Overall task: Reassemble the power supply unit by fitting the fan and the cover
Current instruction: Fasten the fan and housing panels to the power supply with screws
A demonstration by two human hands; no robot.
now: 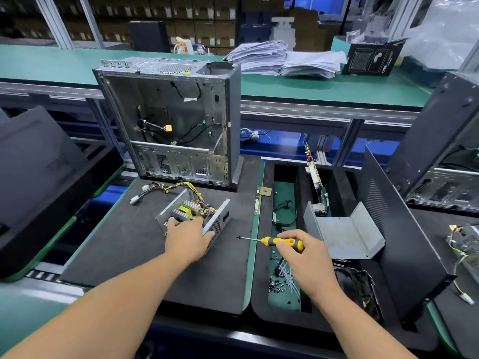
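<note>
The open power supply unit [190, 211] lies on the black mat [124, 244], its circuit board exposed and a bundle of cables [166, 189] trailing off to its far left. My left hand [188, 239] grips its near edge, fingers spread over the perforated side. My right hand [303, 257] holds a yellow-and-black screwdriver [282, 242], tip pointing left. The bent grey metal cover [342, 231] stands to the right in the tray. The black fan [359, 288] lies below it, partly hidden by my right arm.
An empty PC case [171, 120] stands upright behind the unit. The black parts tray [282, 317] holds loose screws [277, 285], cable ties, a cable and a circuit board. A black side panel [404, 242] leans at the right. Another power supply [466, 244] sits far right.
</note>
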